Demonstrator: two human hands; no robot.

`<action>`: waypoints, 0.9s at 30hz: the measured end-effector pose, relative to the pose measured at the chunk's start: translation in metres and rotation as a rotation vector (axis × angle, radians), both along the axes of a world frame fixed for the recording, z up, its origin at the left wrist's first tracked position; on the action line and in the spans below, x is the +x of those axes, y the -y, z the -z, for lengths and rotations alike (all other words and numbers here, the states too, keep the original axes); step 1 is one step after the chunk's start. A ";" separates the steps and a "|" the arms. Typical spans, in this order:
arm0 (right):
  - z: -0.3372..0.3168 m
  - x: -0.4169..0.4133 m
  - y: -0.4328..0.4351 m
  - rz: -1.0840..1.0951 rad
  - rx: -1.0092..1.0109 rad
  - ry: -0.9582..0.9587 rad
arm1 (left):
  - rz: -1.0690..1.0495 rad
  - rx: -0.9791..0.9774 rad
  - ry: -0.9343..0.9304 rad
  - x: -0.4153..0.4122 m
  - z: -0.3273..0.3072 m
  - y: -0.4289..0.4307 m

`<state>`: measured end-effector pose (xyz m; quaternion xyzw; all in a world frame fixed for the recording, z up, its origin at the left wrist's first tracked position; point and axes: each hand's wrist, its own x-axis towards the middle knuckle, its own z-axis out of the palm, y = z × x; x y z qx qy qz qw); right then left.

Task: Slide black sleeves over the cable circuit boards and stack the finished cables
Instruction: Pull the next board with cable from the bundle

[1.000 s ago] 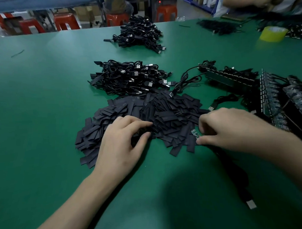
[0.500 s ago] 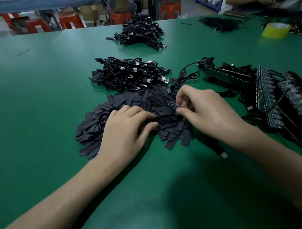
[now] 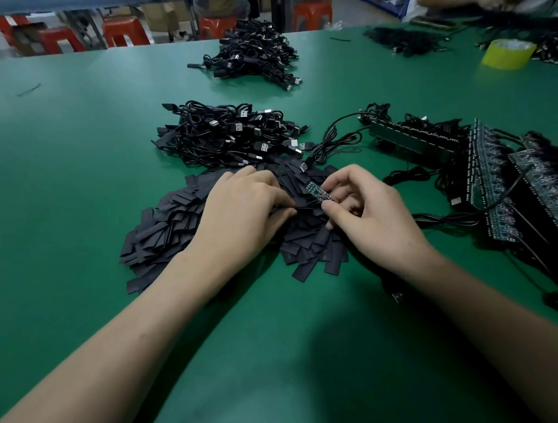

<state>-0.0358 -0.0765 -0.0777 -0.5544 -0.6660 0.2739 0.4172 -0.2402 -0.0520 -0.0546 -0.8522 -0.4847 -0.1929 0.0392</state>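
Circuit board (image 3: 316, 192): one, green, narrow, with no sleeve on it. It is held just above the sleeve pile near the middle of the table (image 3: 79, 155), tilted, with its free end pointing toward the far edge. The head view is the only view, and I log everything from it.

- Right hand (image 3: 373, 220): fingers curled, thumb and forefinger pinching the board's near end. I cannot trace its cable under the hand.
- Left hand (image 3: 243, 215): knuckles up, thumb and forefinger closed on what I read as one black sleeve (image 3: 303, 208), just beside the board. It is dark on dark, so I hold this loosely.
- Sleeve pile (image 3: 170, 227): flat black pieces heaped loosely mid-table, beneath both hands.
- Finished cables (image 3: 227, 135): a tangled stack just beyond the sleeve pile, with USB plugs showing.
- Second cable heap (image 3: 253, 58): near the far edge.
- Board panels (image 3: 504, 184): rows of bare boards with cables attached, toward the right edge.
- Tape roll (image 3: 508, 54): yellow, near the far right corner.

Step in hand, by my judgement: a sleeve is picked and the board is presented, but nothing is threaded yet.

Next move, as I judge it:
1. Open the flattened mouth of the sleeve.
2. Line it up with the board's free end.
3. Slide it along the full length without catching on components.
4. Carry the cable to the finished stack.
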 end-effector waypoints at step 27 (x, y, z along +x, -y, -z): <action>-0.006 -0.011 0.010 -0.335 -0.267 -0.428 | 0.167 0.107 0.365 -0.039 0.008 0.030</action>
